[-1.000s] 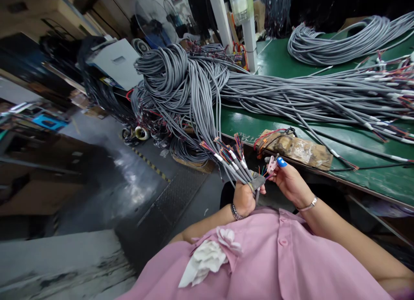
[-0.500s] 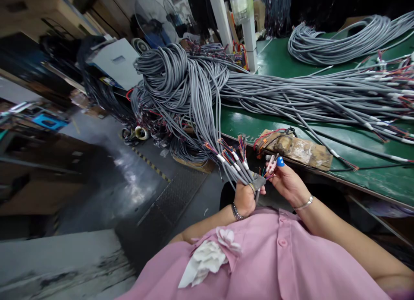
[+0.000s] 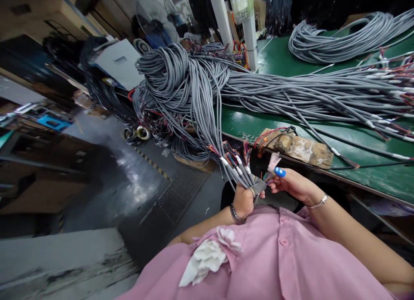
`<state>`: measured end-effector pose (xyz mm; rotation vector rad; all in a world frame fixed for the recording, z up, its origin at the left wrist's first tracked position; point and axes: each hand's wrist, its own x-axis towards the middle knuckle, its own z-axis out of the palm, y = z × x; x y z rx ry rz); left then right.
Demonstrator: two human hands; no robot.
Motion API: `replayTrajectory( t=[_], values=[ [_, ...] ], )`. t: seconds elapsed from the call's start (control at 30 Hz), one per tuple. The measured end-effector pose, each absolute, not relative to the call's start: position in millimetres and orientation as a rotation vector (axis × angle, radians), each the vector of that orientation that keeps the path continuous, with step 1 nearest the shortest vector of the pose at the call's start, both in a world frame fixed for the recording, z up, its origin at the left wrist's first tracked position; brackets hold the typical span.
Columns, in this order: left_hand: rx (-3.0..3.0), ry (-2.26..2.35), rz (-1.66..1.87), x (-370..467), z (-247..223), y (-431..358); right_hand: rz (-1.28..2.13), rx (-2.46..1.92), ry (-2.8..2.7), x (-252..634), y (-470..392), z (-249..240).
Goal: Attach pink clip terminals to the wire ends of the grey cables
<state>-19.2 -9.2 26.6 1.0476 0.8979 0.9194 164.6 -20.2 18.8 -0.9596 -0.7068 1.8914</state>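
Observation:
My left hand [image 3: 245, 200] is closed around several grey cables [image 3: 239, 174], whose stripped ends fan out in coloured wires and white sleeves. A grey wrap or pad [image 3: 258, 187] lies across the cables at my fingers. Just right of it, my right hand [image 3: 287, 183] is closed in a pinch at thin coloured wires, with a blue cover [image 3: 280, 172] on one digit. A pale pink strip or clip [image 3: 273, 161] stands up by those fingertips; its exact shape is blurred.
A green table [image 3: 246, 123] carries long grey cable bundles [image 3: 278, 90] and a coil [image 3: 336, 43]. Near its front edge lies a wooden block [image 3: 302, 150] with a fixture. More cables [image 3: 171, 71] hang over the left end. A fan [image 3: 155, 21] stands behind.
My right hand has moved slightly right and down, its wrist turning flatter. The pink piece now points up beside the fingertips. My left hand keeps its hold on the cables.

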Motion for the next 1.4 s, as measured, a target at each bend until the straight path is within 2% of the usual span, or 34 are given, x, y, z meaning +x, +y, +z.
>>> replayTrajectory(
  t=[0.2, 0.43, 0.67, 0.87, 1.1, 1.4],
  values=[
    [1.154, 0.929, 0.737, -23, 27, -10, 1.713, -1.142, -1.04, 166, -21, 30],
    [1.229, 0.883, 0.403, -24, 33, -5, 1.733, -1.044, -1.262, 153, -30, 38],
    [1.045, 0.942, 0.665, -24, 29, -5, 1.346, -1.256, -1.211, 161, -42, 35],
    [0.986, 0.936, 0.753, -21, 22, -5, 1.476, -1.21, -0.898, 144, -53, 25],
    [1.075, 0.872, 0.616, -31, 19, -6, 1.585, -1.035, -0.949, 132, -43, 32],
    [0.913, 0.94, 0.887, -26, 18, -5, 1.467, -1.142, -0.79, 127, -36, 22]
  ],
)
